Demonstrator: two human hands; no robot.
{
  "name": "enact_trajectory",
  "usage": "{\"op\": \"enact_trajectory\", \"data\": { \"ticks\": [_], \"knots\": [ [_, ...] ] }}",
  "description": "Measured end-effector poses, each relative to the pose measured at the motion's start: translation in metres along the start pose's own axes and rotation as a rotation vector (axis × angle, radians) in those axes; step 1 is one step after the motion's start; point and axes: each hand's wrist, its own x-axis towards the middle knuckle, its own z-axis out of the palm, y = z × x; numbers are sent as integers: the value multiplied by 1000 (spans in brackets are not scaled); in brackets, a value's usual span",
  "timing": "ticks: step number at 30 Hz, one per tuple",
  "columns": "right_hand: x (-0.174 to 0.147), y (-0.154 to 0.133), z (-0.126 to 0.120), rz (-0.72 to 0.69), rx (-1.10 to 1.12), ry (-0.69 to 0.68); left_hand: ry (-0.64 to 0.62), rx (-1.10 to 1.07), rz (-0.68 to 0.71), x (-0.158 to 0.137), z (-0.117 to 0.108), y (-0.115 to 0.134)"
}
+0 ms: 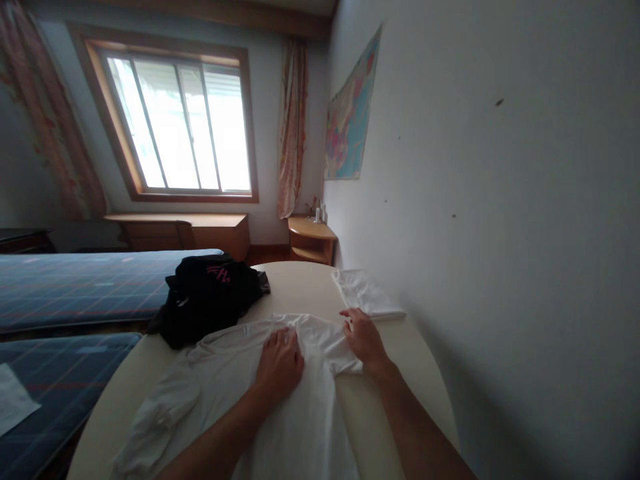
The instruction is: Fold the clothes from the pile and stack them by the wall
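Observation:
A white T-shirt (315, 400) lies spread over the pale round table (295, 283), its collar toward the left and a sleeve out to the right. My left hand (280, 360) rests palm down on the upper part of the shirt, fingers slightly bent and apart. Over at the right sleeve, my right hand (364, 337) is held with its fingers loosely spread, holding nothing that I can see. Just beyond it, a folded white garment (367, 293) sits by the wall-side edge of the table.
A heap of black clothing (210, 293) with pink lettering occupies the table's left rear edge. Two plaid mattresses (90, 283) stand to the left, one with a white sheet (13, 400) on it. The wall (500, 280) runs close along the right. Behind are a desk (220, 233) and a corner shelf (313, 230).

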Motion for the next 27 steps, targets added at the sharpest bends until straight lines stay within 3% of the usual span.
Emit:
{"op": "enact_trajectory", "data": {
  "ticks": [4,8,14,18,22,27],
  "knots": [
    [-15,-38,9,-16,24,-197,51,-61,62,-8,7,5],
    [-29,-60,24,40,-140,-291,-21,-48,66,-1,9,6],
    [-26,-45,39,284,-224,-364,-161,-47,53,26,0,26],
    [-19,-28,39,247,-266,-343,-97,-85,52,29,8,37],
    [-16,-23,35,179,-264,-365,-2,-167,77,21,17,17],
    [-26,-43,33,134,-255,-451,72,-24,-24,3,11,-36]
  ]
}}
